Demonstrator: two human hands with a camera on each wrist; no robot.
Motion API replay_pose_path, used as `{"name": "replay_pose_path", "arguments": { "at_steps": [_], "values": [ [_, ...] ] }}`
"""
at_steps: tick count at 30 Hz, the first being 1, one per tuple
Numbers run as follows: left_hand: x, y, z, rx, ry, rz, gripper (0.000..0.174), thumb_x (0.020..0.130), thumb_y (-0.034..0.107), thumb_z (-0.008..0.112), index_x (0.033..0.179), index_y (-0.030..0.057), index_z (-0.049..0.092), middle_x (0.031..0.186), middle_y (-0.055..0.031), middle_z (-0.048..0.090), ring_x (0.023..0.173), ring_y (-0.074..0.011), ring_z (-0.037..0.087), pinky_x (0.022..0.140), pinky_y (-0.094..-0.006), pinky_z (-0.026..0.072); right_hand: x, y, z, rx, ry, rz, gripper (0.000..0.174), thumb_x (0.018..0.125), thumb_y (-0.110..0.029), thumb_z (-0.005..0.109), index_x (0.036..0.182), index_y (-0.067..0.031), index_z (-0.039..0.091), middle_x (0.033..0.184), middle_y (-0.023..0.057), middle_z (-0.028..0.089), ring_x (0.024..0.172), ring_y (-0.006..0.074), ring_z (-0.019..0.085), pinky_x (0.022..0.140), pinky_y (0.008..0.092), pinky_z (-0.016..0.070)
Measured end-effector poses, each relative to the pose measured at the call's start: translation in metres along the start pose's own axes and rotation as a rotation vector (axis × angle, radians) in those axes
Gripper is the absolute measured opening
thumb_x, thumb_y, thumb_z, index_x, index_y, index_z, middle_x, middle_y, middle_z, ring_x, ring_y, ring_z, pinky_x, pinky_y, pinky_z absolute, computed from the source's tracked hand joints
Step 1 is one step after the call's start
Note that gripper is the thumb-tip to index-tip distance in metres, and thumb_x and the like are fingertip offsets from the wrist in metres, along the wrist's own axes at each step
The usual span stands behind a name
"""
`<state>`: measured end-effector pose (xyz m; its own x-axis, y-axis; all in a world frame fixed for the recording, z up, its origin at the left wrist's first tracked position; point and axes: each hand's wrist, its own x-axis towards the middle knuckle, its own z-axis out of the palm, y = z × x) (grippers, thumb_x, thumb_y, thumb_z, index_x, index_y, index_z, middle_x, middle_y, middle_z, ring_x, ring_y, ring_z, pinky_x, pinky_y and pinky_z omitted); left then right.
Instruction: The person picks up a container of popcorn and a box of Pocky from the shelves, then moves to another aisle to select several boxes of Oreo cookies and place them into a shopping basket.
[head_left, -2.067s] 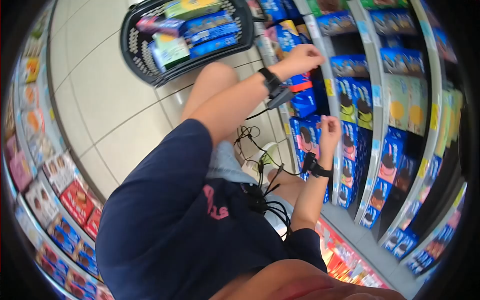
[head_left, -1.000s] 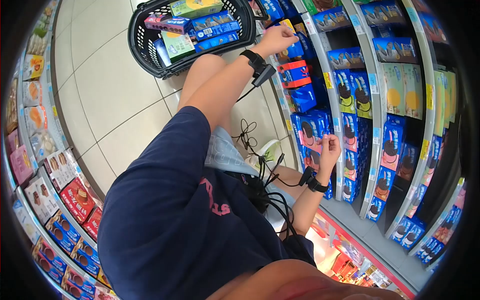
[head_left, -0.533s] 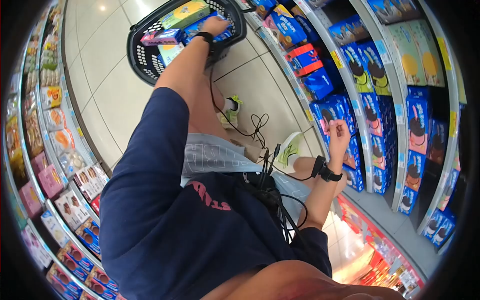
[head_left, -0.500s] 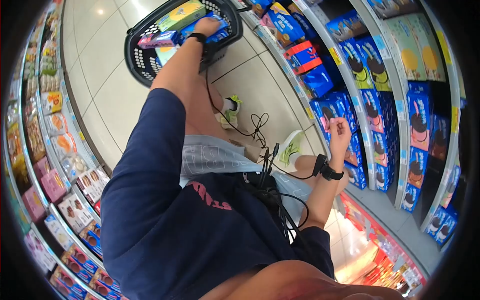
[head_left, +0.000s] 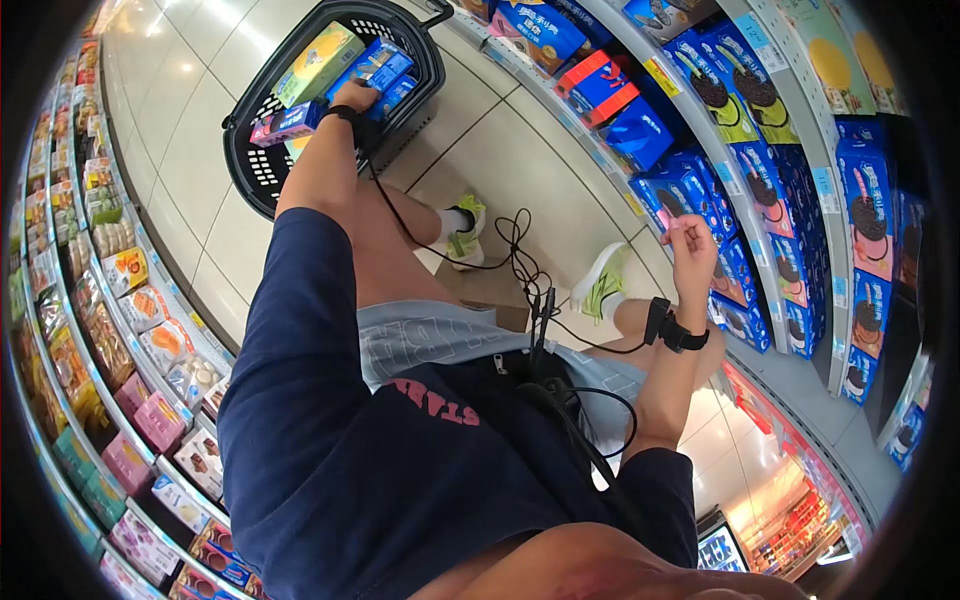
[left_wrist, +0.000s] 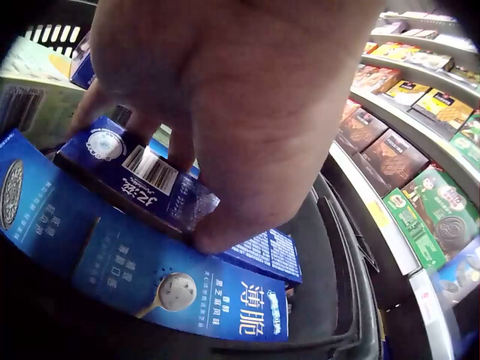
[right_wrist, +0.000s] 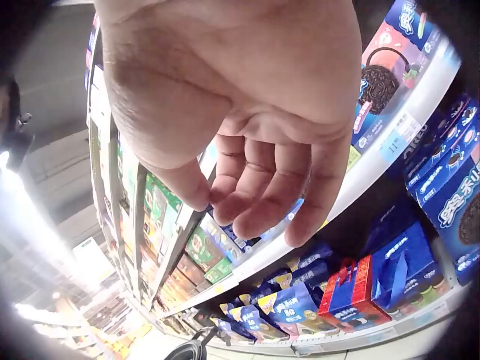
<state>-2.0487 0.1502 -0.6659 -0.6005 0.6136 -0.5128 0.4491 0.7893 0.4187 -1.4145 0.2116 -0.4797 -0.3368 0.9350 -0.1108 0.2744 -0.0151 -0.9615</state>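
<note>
My left hand [head_left: 355, 97] is down in a black shopping basket [head_left: 236, 165] on the floor. In the left wrist view its thumb and fingers grip a small dark blue biscuit box [left_wrist: 127, 166] with a barcode on its end. A light blue biscuit box [left_wrist: 180, 292] lies alongside. The basket also holds a green and yellow box [head_left: 318, 62] and a pink and purple box [head_left: 282, 122]. My right hand [head_left: 692, 250] hangs in front of the shelves, its fingers loosely curled around nothing, near pink and blue cookie boxes [head_left: 735, 270].
Shelves of blue cookie boxes [head_left: 765, 190] rise on the right, with a red-banded blue box [head_left: 598, 88] low down. Another shelf of packaged snacks [head_left: 145, 320] curves along the left. Black cables [head_left: 515, 245] hang over the tiled floor [head_left: 500, 160] near the shoes.
My left hand has gone from the shelf front across into the basket. My right hand stays loosely curled by the shelves. The head view has turned, with the basket shifting left.
</note>
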Motion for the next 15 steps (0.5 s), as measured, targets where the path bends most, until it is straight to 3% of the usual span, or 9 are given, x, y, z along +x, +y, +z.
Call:
{"name": "replay_pose_path", "arguments": {
  "at_steps": [6,9,12,15],
  "values": [
    [-0.026,0.004,-0.003,0.194,0.1,0.12,0.058,0.079,0.041,0.068,0.127,0.0089,0.06,0.127,-0.0166,0.061,0.118,-0.0291,0.058,0.099,-0.0373,0.0452,0.007,0.004,0.004,0.012,-0.012,-0.018,0.005,0.092,-0.003,0.061,0.093,-0.0004,0.057,0.078,0.0014,0.059,0.068,0.008,0.058,0.064,0.0216,0.0464],
    [-0.048,0.02,0.001,0.295,0.154,0.146,0.06,0.085,0.043,0.064,0.128,0.004,0.054,0.122,-0.0194,0.062,0.114,-0.0331,0.059,0.095,-0.042,0.0471,0.005,0.004,0.005,0.009,-0.023,-0.038,0.005,0.092,-0.004,0.061,0.093,-0.0003,0.057,0.078,0.0012,0.06,0.068,0.0078,0.058,0.063,0.0213,0.0465],
    [-0.053,0.022,0.005,0.432,0.226,0.18,0.048,0.093,0.041,0.052,0.125,0.0051,0.053,0.123,-0.0185,0.06,0.111,-0.0345,0.06,0.093,-0.0447,0.0479,0.003,0.001,0.004,-0.024,-0.003,-0.025,0.005,0.093,-0.005,0.061,0.092,-0.0005,0.058,0.078,0.001,0.06,0.068,0.0075,0.058,0.064,0.021,0.0465],
    [-0.059,0.022,-0.001,0.391,0.316,0.229,0.046,0.092,0.044,0.054,0.122,0.0095,0.053,0.123,-0.0162,0.06,0.108,-0.0379,0.061,0.09,-0.0489,0.0493,-0.001,0.001,0.004,0.004,0.012,-0.033,0.006,0.093,-0.006,0.062,0.092,-0.0009,0.058,0.077,0.0008,0.06,0.068,0.0072,0.058,0.064,0.0208,0.0465]
  ]
}}
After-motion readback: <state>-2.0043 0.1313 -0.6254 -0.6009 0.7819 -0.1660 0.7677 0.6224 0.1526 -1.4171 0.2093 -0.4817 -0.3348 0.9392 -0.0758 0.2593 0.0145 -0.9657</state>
